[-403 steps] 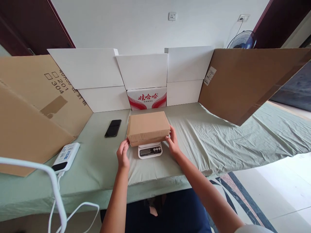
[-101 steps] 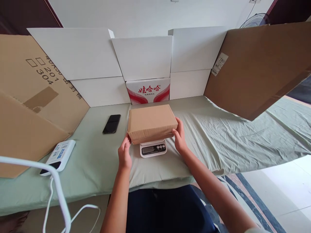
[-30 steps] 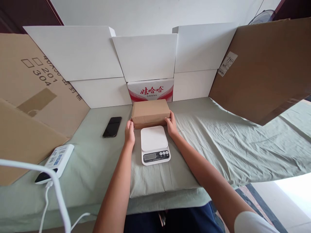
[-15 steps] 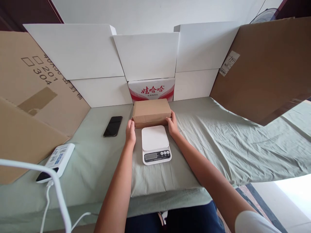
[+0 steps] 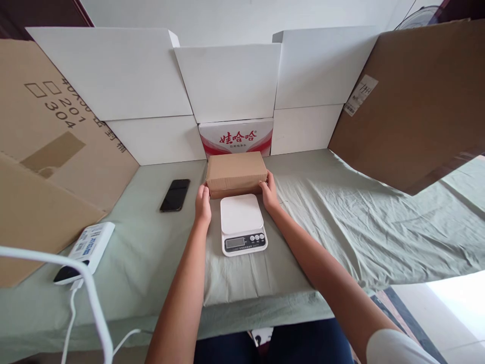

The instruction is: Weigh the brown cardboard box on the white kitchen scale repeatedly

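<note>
Near edge of the desk (image 5: 125, 283), covered in a pale green sheet: both forearms reach in from the front, so the person stands square to the middle of it.

Left front corner: a white power bank with a blue label (image 5: 85, 245), cabled off the desk edge, parked clear of the working area. A white curved tube (image 5: 87, 283) crosses the view in front of it; I can't tell what it belongs to.

Centre, just behind the front edge: a small white digital kitchen scale (image 5: 242, 224), display facing the person so it reads from the standing side. Platform bare.

Directly behind the scale, touching or nearly touching its far edge: a plain brown closed cardboard box (image 5: 235, 173), flat on the sheet. The left hand (image 5: 203, 203) presses its left end, the right hand (image 5: 270, 189) its right end; the palms clamp it from both sides, fingers wrapped on the short faces. Symmetric hold keeps it level and square.

Left of the box, apart: a black smartphone (image 5: 175, 194), face up.

Far edge: white folded cardboard panels (image 5: 227, 83) and a red-and-white printed carton (image 5: 237, 137) form a back wall; brown cardboard sheets (image 5: 413, 96) wing both sides, screening the desk.
</note>
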A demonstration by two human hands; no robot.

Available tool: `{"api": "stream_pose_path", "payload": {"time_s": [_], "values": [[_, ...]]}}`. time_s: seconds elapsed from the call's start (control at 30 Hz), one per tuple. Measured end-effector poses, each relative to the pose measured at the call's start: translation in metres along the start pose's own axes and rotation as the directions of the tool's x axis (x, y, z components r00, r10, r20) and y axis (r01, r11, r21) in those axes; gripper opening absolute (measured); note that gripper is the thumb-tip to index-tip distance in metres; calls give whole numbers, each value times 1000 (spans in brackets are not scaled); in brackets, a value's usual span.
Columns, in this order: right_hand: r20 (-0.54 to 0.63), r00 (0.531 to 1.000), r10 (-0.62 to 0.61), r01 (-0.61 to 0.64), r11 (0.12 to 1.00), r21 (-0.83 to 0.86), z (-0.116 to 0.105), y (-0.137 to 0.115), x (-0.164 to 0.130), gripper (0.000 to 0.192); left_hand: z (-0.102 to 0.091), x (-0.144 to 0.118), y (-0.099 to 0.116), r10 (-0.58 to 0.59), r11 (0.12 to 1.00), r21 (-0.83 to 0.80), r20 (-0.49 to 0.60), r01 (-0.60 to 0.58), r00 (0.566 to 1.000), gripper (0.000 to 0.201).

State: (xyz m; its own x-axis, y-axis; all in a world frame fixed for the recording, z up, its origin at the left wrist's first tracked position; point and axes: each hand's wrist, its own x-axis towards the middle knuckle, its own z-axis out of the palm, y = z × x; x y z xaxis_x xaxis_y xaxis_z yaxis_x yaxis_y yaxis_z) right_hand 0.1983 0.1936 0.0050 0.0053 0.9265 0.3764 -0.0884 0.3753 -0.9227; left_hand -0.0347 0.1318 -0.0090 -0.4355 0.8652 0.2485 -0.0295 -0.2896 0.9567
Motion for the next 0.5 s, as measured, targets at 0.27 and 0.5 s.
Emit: {"api": "stream_pose_path", "payload": {"time_s": [0.27,0.5], "values": [[-4,1000,3,-3,1000,-4,0,1,0,53,3,-3,6,5,1000,-4,-34,-5,999,52],[1,1000,-3,3,1000,-4,0,1,0,51,1,0,1,-1,1000,0,-27,1,1000,57]]}}
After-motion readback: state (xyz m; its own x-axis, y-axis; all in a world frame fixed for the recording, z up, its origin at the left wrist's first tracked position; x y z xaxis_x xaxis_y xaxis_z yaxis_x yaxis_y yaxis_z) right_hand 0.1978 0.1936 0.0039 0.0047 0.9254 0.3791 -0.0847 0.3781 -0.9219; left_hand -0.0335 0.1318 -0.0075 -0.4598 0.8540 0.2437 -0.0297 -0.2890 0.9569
